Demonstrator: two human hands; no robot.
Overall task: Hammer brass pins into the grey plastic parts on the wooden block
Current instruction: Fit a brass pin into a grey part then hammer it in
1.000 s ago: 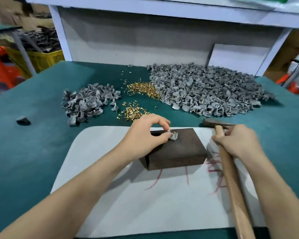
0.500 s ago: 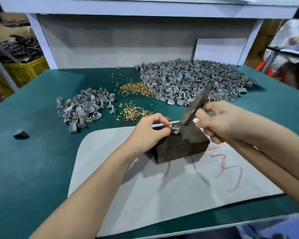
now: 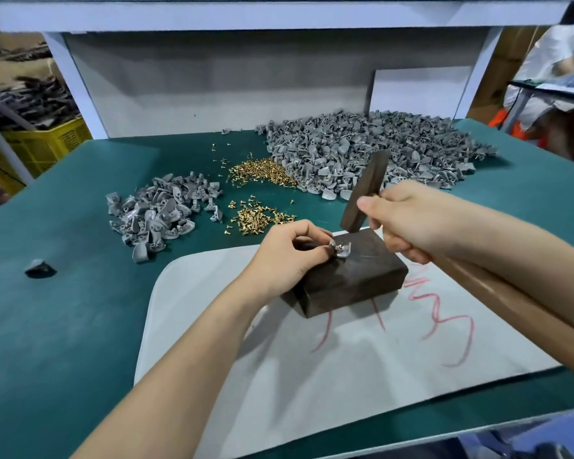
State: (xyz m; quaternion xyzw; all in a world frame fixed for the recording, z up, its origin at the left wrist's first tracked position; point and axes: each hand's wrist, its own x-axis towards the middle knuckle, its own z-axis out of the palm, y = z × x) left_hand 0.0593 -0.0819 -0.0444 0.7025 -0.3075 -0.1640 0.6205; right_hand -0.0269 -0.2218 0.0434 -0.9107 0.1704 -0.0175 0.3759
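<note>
A grey plastic part [image 3: 342, 250] sits at the wooden block's [image 3: 352, 276] far-left corner, pinched by my left hand [image 3: 287, 256]; my right hand [image 3: 408, 220] is clenched round the hammer [image 3: 365, 193], raised just above. I judge a skewed blow could hit my fingertips [image 3: 325, 248] or bend the pin.

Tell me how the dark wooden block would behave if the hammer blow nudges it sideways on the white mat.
The wooden block looks solid and thick, so it is probably heavy for its size and stiff. It lies on its broad face on the white mat, so tipping seems unlikely. The left hand rests against it, holding the grey plastic part, which should limit sliding.
</note>
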